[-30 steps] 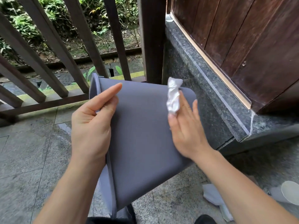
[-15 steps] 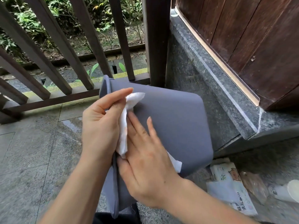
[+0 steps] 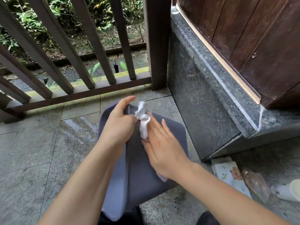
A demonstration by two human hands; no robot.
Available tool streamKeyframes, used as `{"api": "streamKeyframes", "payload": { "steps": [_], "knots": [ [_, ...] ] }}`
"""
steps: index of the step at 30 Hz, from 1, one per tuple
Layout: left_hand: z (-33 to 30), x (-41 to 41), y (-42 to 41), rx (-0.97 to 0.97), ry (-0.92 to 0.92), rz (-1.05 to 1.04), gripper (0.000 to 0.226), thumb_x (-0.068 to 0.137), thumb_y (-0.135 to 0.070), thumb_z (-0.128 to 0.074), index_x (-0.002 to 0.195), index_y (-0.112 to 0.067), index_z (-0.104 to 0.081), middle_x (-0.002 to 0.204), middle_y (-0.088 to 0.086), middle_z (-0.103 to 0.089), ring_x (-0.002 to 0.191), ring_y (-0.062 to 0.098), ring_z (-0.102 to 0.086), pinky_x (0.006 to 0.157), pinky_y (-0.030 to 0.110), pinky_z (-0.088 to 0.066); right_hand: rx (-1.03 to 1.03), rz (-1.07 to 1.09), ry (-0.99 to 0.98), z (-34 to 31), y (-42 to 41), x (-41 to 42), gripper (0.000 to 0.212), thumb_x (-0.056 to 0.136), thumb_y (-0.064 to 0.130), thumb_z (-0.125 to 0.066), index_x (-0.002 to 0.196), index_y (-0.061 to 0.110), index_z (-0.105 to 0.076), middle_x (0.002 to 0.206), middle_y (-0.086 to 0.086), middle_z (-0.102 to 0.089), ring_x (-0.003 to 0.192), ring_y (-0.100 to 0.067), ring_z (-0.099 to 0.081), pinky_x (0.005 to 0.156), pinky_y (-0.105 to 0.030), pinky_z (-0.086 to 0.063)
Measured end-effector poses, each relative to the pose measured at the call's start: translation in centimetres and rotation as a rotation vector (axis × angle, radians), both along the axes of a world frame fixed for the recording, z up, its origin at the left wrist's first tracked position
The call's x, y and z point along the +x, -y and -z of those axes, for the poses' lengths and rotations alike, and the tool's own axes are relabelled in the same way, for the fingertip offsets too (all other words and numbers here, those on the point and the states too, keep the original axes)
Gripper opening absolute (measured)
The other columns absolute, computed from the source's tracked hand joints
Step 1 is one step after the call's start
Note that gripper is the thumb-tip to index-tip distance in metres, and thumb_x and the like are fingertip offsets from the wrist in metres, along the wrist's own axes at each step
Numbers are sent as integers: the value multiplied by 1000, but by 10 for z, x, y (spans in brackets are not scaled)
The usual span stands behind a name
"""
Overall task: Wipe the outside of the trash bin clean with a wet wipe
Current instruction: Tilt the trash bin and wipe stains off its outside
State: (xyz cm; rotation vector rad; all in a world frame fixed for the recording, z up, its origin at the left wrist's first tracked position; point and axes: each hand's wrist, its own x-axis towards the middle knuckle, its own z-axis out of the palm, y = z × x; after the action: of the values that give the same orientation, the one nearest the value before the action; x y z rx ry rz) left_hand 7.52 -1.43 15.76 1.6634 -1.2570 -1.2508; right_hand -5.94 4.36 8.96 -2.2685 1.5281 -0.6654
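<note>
A grey trash bin (image 3: 142, 176) lies tilted on its side in front of me, its rim pointing left and its base toward the far right. My left hand (image 3: 119, 125) grips the bin's upper edge near the rim, index finger stretched out. My right hand (image 3: 164, 148) lies flat on the bin's dark side wall, pressing a crumpled white wet wipe (image 3: 143, 120) against it; the wipe bunches up between the two hands and a corner shows under my palm.
A dark wooden railing (image 3: 78, 93) runs along the far side, with a thick post (image 3: 157, 46). A granite step (image 3: 211, 98) and a wooden door (image 3: 251, 38) stand on the right. A wet-wipe pack (image 3: 230, 174) and a white cup (image 3: 290, 190) lie on the stone floor at lower right.
The right hand swept the wipe from the bin's far right edge leftward until it met the left hand. The bin has dropped lower and further from the railing.
</note>
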Motion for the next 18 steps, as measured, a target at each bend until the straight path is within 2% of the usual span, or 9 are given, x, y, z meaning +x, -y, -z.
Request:
{"api": "streamKeyframes", "payload": {
  "steps": [2, 4, 6, 8, 10, 11, 13, 15, 18],
  "knots": [
    [4, -4, -3, -34, 34, -2, 58, 87, 1, -49, 120, -45, -63, 79, -11, -64, 68, 16, -56, 63, 33, -46, 35, 25, 17, 4, 4, -5, 59, 103, 20, -42, 157, 5, -24, 167, -7, -20, 157, -18, -5, 125, -46, -12],
    [4, -8, -5, -53, 62, -18, 51, 84, -5, -51, 113, -45, -62, 86, -9, -65, 61, 10, -56, 61, 29, -46, 51, 13, 119, 3, 2, -3, 63, 100, 14, -44, 158, 7, -21, 169, -5, -16, 157, -14, -4, 126, -43, -10],
    [2, -10, -5, -29, 51, -41, 42, 79, -21, -52, 115, -43, -58, 93, -8, -64, 68, 8, -60, 60, 31, -46, 26, -22, 180, -2, -4, 7, 70, 95, 8, -46, 159, 8, -18, 169, -5, -14, 157, -13, -2, 127, -41, -8],
    [-1, -12, -4, 4, 20, -30, 35, 82, -40, -52, 116, -42, -56, 93, -5, -64, 72, 15, -62, 51, 33, -45, -57, -67, 170, -6, -11, 20, 72, 91, 6, -49, 158, 6, -23, 168, -10, -19, 157, -18, -4, 127, -43, -9],
    [-6, -9, -5, 0, 19, 2, 28, 86, -55, -51, 111, -45, -58, 99, -6, -64, 72, 12, -65, 44, 32, -46, -106, -94, 163, -13, -16, 27, 71, 88, 4, -51, 156, 5, -28, 167, -12, -20, 157, -22, -2, 127, -45, -10],
    [-8, -5, -7, 2, -5, 7, 29, 86, -59, -50, 110, -45, -61, 103, -7, -66, 75, 9, -66, 50, 32, -50, -121, -102, 152, -16, -18, 29, 70, 87, 4, -49, 155, 4, -30, 167, -13, -20, 157, -23, -1, 126, -45, -11],
    [-10, 5, -6, 39, -64, 10, 36, 85, -62, -52, 110, -42, -68, 101, -8, -69, 80, 11, -64, 76, 43, -54, -157, -118, 109, -22, -21, 30, 69, 85, 6, -45, 153, 3, -34, 166, -14, -22, 157, -25, -3, 126, -45, -12],
    [-17, 10, -1, 98, -130, 31, 35, 87, -59, -57, 114, -42, -70, 93, -9, -69, 79, 11, -61, 96, 50, -47, -203, -128, 52, -27, -25, 33, 70, 83, 8, -46, 152, 1, -35, 165, -16, -23, 157, -27, -4, 126, -45, -13],
    [-24, 16, 5, 188, -140, 108, 36, 100, -46, -58, 130, -30, -67, 118, -2, -72, 103, 18, -66, 87, 23, -46, -256, -122, -8, -31, -32, 38, 73, 82, 12, -44, 152, -1, -33, 165, -18, -23, 157, -29, -6, 126, -46, -13]
  ]
}}
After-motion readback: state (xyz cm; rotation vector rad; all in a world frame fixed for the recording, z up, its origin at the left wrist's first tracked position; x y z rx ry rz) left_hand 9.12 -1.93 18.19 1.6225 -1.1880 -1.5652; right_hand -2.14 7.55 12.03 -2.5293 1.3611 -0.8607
